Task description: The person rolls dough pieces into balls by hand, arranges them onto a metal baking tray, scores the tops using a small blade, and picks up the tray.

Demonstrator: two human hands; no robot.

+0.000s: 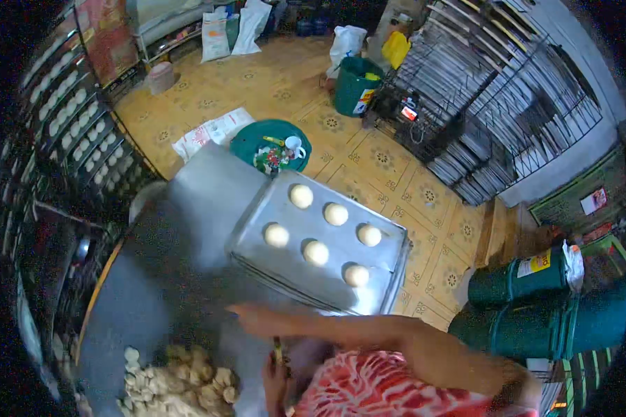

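Observation:
My right hand (252, 320) reaches leftward over the grey worktop (146, 278), blurred, with at least one finger stretched out and nothing visible in it. Closer to my body, my left hand (275, 381) is closed around a slim dark and yellowish handle (278, 347); the rest of that tool is hidden or too dark to make out. A heap of cut dough pieces (181, 382) lies at the lower left of the worktop. Beyond my right forearm, a metal baking tray (257, 260) carries several round dough balls (316, 253), spaced apart in two rows.
Trays of dough pieces fill a rack (69, 118) at the left. A green round lid or table (247, 142) with small items stands beyond the worktop. Green barrels (522, 281) are at the right, a green bin (355, 87) farther back, and stacked trays (487, 83) at upper right.

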